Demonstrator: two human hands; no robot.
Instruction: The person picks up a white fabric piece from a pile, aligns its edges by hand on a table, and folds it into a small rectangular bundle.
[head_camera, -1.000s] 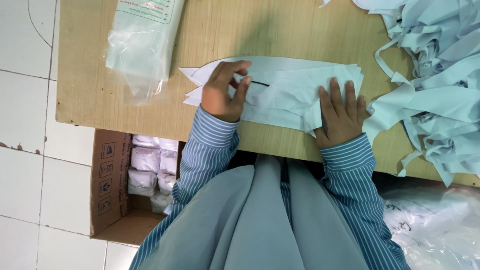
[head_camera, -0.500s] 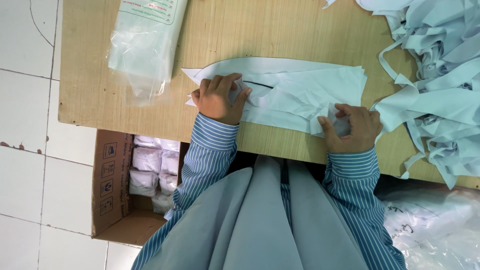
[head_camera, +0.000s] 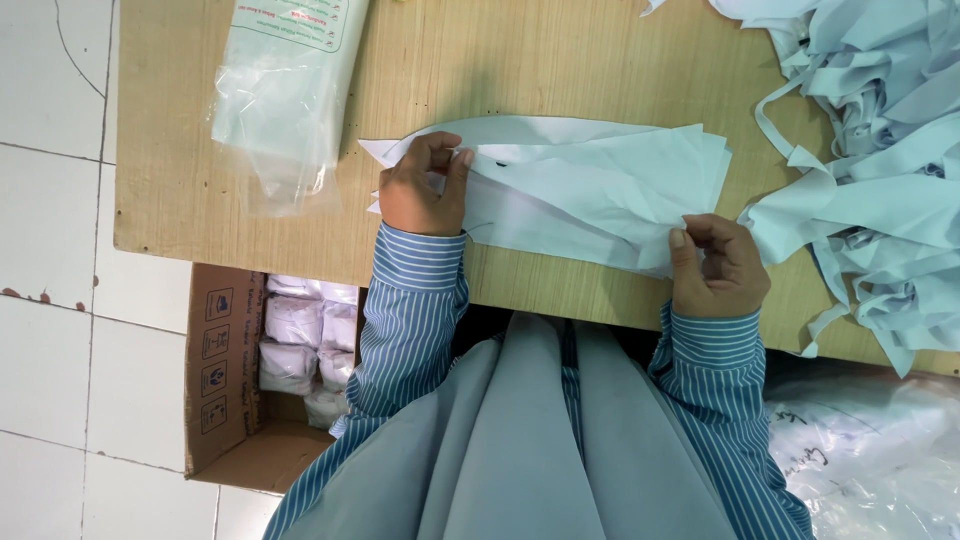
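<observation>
Your right hand has gone from flat to pinching the top sheet's corner while your left hand grips the stack of pale cut fabric mid-frame — uneven pulling could drag lower layers askew.

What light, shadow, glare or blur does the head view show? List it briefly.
Head view: soft, even light; a faint shadow falls on the wooden table above the stack of pale fabric pieces; mild glare on the clear plastic bag; the left hand and right hand are sharp; table edges bow slightly from the wide lens.
</observation>
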